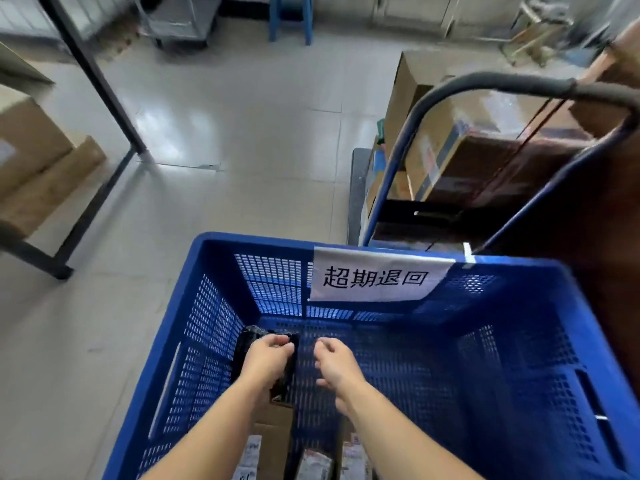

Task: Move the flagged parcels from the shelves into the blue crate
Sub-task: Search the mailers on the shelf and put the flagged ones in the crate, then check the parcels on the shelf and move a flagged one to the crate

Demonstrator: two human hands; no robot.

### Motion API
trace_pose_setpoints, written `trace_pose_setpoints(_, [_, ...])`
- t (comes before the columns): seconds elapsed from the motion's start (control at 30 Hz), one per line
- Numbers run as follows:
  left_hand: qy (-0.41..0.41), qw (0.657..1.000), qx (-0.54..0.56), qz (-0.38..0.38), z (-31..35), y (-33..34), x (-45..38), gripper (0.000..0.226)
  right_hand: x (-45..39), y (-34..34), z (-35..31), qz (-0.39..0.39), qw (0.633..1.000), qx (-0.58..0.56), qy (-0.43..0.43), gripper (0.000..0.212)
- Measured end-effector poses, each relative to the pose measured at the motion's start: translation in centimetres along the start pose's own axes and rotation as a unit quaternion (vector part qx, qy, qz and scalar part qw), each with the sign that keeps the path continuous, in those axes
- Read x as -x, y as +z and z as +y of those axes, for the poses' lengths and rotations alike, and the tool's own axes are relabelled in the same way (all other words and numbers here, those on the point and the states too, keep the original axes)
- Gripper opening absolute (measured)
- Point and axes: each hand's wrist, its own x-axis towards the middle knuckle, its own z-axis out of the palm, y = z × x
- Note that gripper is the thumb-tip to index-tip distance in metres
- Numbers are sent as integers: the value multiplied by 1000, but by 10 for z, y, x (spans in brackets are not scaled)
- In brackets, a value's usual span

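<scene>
A large blue crate point(519, 358) with perforated walls fills the lower frame, a white paper label on its far wall. Both my arms reach down into it. My left hand point(266, 358) grips a black plastic-wrapped parcel point(247, 341) low inside the crate near its left wall. My right hand point(334, 363) hovers beside it with fingers loosely curled and nothing in it. Several brown cardboard parcels point(273, 441) with white labels lie on the crate floor near my forearms.
A blue hand trolley point(398, 161) loaded with taped cardboard boxes stands behind the crate at right. A black metal shelf frame point(104, 95) with cardboard boxes stands at left. A blue stool point(291, 15) is far back on the tiled floor.
</scene>
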Motion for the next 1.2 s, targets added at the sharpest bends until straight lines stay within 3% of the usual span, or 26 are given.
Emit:
trace_pose_setpoints(0.17, [28, 999, 28, -29, 64, 7, 76, 18, 68, -43, -49, 36, 999, -26, -29, 19])
trace_pose_setpoints(0.53, [126, 983, 7, -133, 172, 40, 239, 11, 222, -144, -114, 134, 982, -109, -77, 25])
trace_pose_setpoints(0.9, [227, 932, -58, -278, 206, 111, 396, 12, 385, -240, -95, 275, 931, -202, -129, 20])
trace_pose_setpoints(1.2, [255, 859, -125, -425, 180, 211, 513, 15, 491, -331, -29, 388, 867, -280, -141, 20])
